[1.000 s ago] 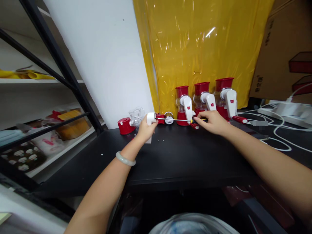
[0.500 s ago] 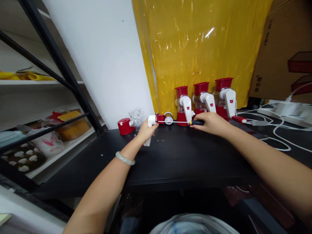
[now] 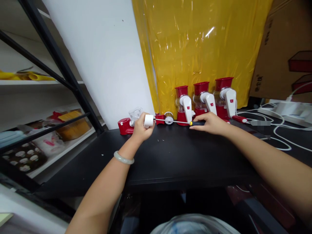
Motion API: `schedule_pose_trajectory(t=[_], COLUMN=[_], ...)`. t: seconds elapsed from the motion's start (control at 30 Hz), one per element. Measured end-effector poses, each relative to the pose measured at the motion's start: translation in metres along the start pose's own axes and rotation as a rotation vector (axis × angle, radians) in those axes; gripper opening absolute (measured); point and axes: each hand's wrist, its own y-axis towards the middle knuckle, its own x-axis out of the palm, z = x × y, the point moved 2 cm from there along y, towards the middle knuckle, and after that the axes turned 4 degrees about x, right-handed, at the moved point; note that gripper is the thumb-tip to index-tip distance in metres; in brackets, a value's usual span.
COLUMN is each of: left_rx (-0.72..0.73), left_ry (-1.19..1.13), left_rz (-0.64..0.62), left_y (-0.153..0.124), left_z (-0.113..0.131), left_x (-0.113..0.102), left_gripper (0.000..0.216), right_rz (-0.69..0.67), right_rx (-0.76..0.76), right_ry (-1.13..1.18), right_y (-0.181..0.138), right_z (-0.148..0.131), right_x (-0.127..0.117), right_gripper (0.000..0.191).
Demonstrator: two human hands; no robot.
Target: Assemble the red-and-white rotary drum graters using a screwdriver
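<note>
My left hand (image 3: 142,127) is closed around a white plastic crank handle (image 3: 148,121), whose round end points to the right; the rest is hidden by the fingers. My right hand (image 3: 210,123) grips the black handle of a screwdriver (image 3: 174,121). Its long metal shaft, with a yellow collar, lies almost level and reaches the round end of the white part. Whether the tip is seated in a screw is too small to tell. Just behind my left hand stand a red grater base (image 3: 124,126) and a clear plastic housing (image 3: 136,112).
Three red-and-white rotary graters (image 3: 187,107) stand along the yellow plastic sheet. A metal-sided drum (image 3: 169,118) lies beside a red part (image 3: 160,119). Small screws (image 3: 161,140) are on the black table (image 3: 185,162). White cables (image 3: 278,126) cover the right end; a shelf rack (image 3: 73,78) is left.
My left hand has lifted slightly and turned the crank handle, so its arm no longer shows below the fingers. The screwdriver tilts a little more, and my right hand stays about where it was.
</note>
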Motion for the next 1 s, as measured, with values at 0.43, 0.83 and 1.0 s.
schedule_pose_trajectory(t=[0.43, 0.83, 1.0], left_rx=[-0.684, -0.764, -0.594], left_ry=[-0.321, -0.354, -0.205], left_rz=[-0.152, -0.22, -0.196], left_y=[-0.008, -0.007, -0.006], left_z=[-0.007, -0.005, -0.005], left_x=[0.028, 0.028, 0.022], left_gripper=[0.017, 0.017, 0.023], right_rz=[0.161, 0.131, 0.129], right_rx=[-0.009, -0.051, -0.031], right_ry=[-0.619, -0.824, -0.741], right_y=[-0.004, -0.005, -0.004], right_z=[-0.007, -0.01, -0.005], right_x=[-0.001, -0.002, -0.001], right_gripper=[0.039, 0.046, 0.043])
